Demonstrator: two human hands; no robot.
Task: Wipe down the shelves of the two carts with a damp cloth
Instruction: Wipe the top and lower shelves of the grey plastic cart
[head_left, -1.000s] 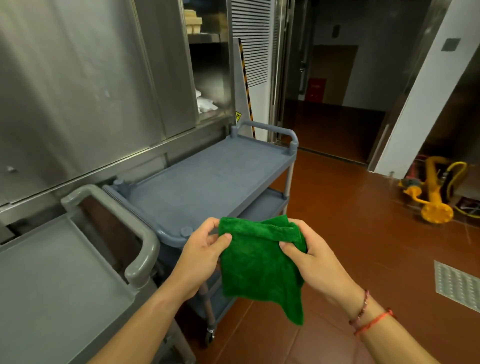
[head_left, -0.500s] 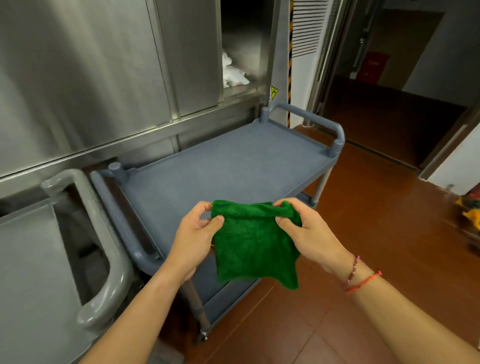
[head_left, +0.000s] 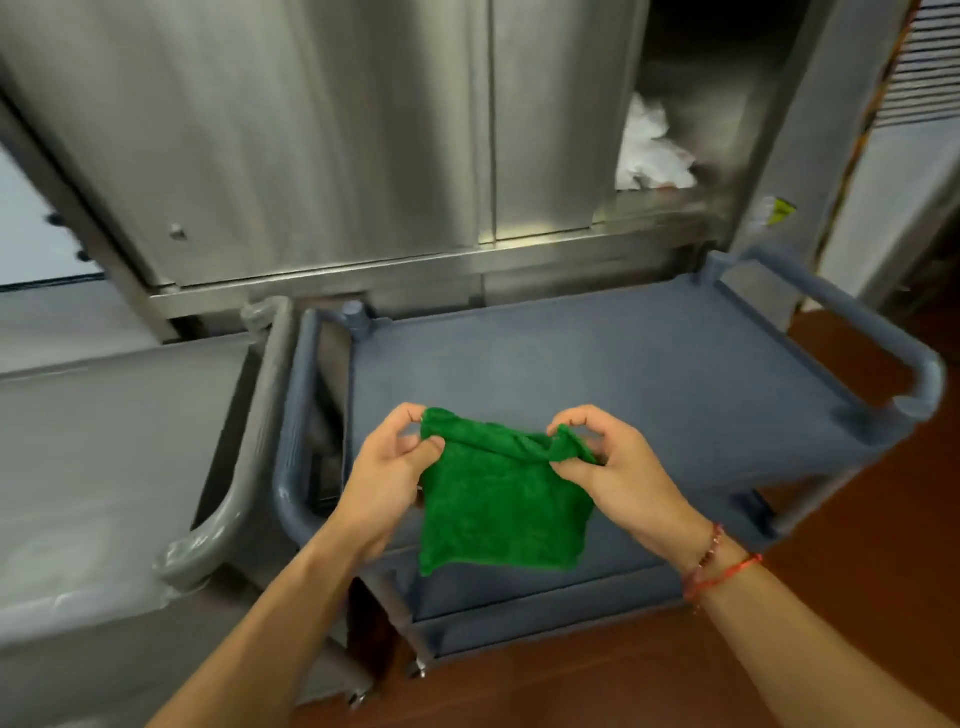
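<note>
Green cloth (head_left: 498, 509) hangs above the blue cart (head_left: 649, 364), over the front edge of its top shelf. Left hand (head_left: 387, 467) pinches one top corner and right hand (head_left: 621, 470) the other, fingers curled. Grey cart (head_left: 104, 441) stands just beside the blue cart.

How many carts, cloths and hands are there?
Carts: 2, grey cart and blue cart
Cloths: 1, green cloth
Hands: 2, left hand and right hand
Total: 5
</note>
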